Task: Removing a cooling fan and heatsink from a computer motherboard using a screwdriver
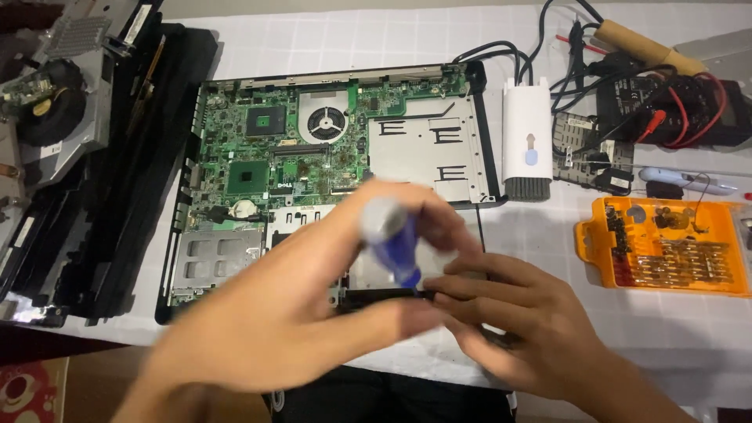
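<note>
Left hand (274,313) gripping blue screwdriver (395,243), blurred, upright over front edge of opened laptop (329,157). Right hand (509,321) half-curled, fingertips pressed on laptop edge beside screwdriver tip. Orange bit case (666,247) on tabletop (548,235), right.

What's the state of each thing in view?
Laptop base: opened up, green circuit board and fan exposed.
Blue-handled screwdriver: upright and blurred, tip at the base's front edge.
Left hand: gripping the screwdriver.
Right hand: resting at the front edge beside the tip.
Orange bit case: open, bits showing.
White brush tool: lying flat beside the base.
</note>
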